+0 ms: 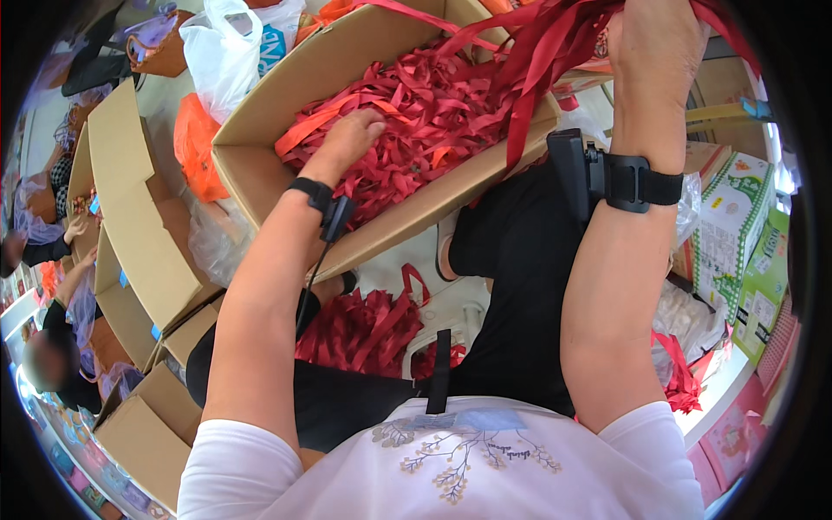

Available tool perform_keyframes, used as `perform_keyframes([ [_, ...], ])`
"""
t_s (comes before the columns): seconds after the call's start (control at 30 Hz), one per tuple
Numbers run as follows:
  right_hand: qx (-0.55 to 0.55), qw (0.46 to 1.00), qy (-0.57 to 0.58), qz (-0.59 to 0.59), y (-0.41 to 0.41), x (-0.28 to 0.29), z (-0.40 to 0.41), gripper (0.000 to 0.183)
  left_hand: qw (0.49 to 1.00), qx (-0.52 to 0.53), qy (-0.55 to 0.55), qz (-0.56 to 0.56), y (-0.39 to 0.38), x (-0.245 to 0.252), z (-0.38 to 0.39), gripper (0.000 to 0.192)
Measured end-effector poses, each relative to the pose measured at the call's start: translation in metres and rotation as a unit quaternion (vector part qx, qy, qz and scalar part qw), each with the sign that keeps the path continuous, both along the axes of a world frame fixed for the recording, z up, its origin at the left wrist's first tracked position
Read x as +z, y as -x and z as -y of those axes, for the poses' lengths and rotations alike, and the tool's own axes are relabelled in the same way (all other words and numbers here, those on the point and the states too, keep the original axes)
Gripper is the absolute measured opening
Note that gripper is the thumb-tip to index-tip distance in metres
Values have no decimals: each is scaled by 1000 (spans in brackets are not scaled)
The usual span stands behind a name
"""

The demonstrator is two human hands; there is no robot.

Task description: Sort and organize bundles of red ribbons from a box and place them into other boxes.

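Note:
A large cardboard box (383,244) stands open before me, heaped with tangled red ribbons (422,120). An orange ribbon strip (318,127) lies near its left end. Over the heap is my left hand (354,136), its fingers curled and partly hidden, so I cannot see whether it grips a strand. At the top right my raised right hand (653,49) is closed around a bunch of long red ribbons (539,55), which drapes down over the box's right side. The fingertips of that hand are out of sight.
On the floor between my legs lies another red ribbon pile (364,331). Open cardboard boxes (143,227) stand at left, near two other people (52,361). A white plastic bag (224,58) and an orange bag (195,146) sit beside my box. Printed cartons (731,227) are stacked at right.

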State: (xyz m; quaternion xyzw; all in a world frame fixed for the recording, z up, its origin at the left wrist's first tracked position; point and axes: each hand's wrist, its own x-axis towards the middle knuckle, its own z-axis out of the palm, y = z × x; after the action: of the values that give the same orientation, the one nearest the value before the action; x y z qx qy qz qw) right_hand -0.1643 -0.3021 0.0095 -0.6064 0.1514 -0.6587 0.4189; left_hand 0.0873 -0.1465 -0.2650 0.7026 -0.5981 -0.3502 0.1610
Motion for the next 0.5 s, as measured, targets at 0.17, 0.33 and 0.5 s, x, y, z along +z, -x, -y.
perform_keyframes([
  [0.17,23,984,-176,27,-20,2,-12,37,993,-55,84,-69,47,-45,42,40],
  [0.33,-20,983,-173,-55,-24,-1,-11,35,961,80,-173,-200,64,-73,61,56],
  [0.5,3,984,-174,-31,-21,-2,-12,32,985,10,-151,-83,33,-64,38,35],
])
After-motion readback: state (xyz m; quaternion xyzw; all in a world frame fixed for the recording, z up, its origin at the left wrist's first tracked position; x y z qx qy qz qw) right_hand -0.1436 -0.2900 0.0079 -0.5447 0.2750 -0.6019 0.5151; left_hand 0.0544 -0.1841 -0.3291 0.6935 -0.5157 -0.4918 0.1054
